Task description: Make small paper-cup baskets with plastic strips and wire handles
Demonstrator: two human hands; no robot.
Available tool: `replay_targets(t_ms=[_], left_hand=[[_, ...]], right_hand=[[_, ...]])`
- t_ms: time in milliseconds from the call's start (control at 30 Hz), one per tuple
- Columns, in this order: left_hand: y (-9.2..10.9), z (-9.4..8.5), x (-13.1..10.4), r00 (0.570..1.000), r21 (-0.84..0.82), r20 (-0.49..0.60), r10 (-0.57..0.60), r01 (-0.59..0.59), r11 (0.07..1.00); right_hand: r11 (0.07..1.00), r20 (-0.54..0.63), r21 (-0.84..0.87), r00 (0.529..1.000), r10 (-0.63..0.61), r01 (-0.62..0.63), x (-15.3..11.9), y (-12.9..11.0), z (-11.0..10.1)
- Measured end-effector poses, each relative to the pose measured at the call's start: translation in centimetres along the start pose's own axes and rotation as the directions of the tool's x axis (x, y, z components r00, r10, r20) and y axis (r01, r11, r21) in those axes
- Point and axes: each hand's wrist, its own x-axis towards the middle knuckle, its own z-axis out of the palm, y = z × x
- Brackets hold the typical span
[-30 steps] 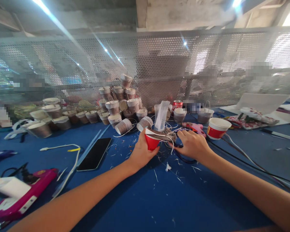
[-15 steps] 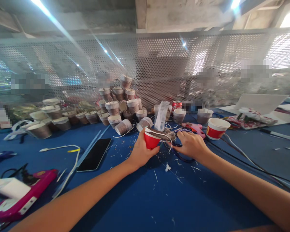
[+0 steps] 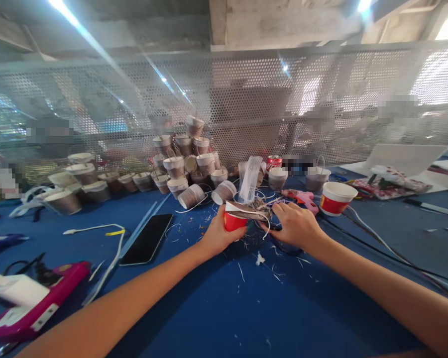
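My left hand (image 3: 218, 232) is wrapped round a red paper cup (image 3: 234, 222) with a white inside, tilted slightly. My right hand (image 3: 296, 223) is closed on dark-handled scissors (image 3: 246, 214), whose blades lie across the cup's top at the rim. A thin white strip (image 3: 266, 229) curls down beside the blades. Part of the scissors' handle shows below my right palm; the rest is covered by my fingers. Behind the blades stands a bundle of clear sticks (image 3: 251, 179).
Grey-brown cups with handles (image 3: 174, 166) are stacked at the back. A red-and-white cup (image 3: 337, 199) and pink glue gun (image 3: 302, 200) stand to the right. A phone (image 3: 146, 239) and magenta power strip (image 3: 48, 298) lie left. White scraps (image 3: 260, 258) litter the blue table (image 3: 209, 308).
The scissor blades have shifted slightly lower across the cup's rim, and the white strip hangs a little further right. Both hands keep their holds.
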Motion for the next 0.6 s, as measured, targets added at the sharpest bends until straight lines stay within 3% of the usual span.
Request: replay_targets(t_ms=[200,433,600], left_hand=[[0.42,-0.14,0.08,0.994,0.182,-0.099,-0.034,0.052,0.982],[0.68,-0.16,0.08,0.99,0.237,-0.136,-0.031,0.063,0.97],[0.63,0.0,-0.13,0.987,0.326,-0.144,0.066,-0.016,0.945]], right_hand=[[1.0,0.009,-0.011,1.0,-0.015,0.015,-0.02,0.13,0.49],[1.0,0.02,-0.028,1.0,-0.015,0.015,-0.01,0.43,0.69],[0.998,-0.013,-0.053,1.0,-0.019,0.018,0.08,0.28,0.26]])
